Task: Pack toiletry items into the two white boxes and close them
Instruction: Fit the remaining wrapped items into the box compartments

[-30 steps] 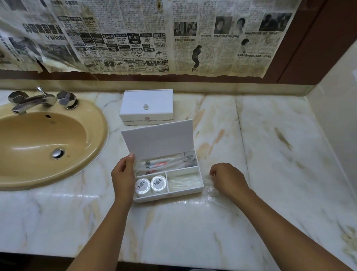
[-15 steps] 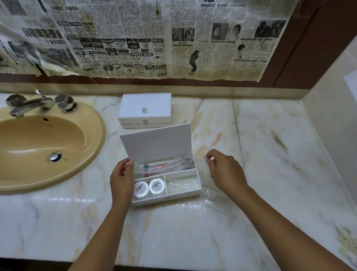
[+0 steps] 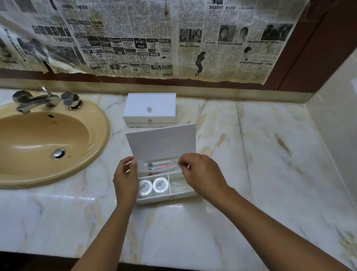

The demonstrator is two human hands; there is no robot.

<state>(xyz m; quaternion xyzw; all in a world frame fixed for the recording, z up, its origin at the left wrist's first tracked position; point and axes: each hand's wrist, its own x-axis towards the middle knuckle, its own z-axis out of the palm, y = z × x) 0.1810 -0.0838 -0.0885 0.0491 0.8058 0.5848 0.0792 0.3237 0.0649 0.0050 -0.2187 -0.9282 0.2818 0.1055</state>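
Two white boxes: open box (image 3: 167,197), closed box (image 3: 149,109) behind it. Inside open box: two round soaps (image 3: 153,187). Left hand (image 3: 124,180), right hand (image 3: 200,174) pinch clear packet (image 3: 158,165) ends.

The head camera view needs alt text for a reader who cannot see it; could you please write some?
Two hands, left and right, pinch a clear-wrapped packet over the back compartment of an open white box on a marble counter. A closed white box sits behind, a tan sink to the left.

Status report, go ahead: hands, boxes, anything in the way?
Both hands, left and right, pinching clear packet over open box. Rear box closed. Nothing blocking.
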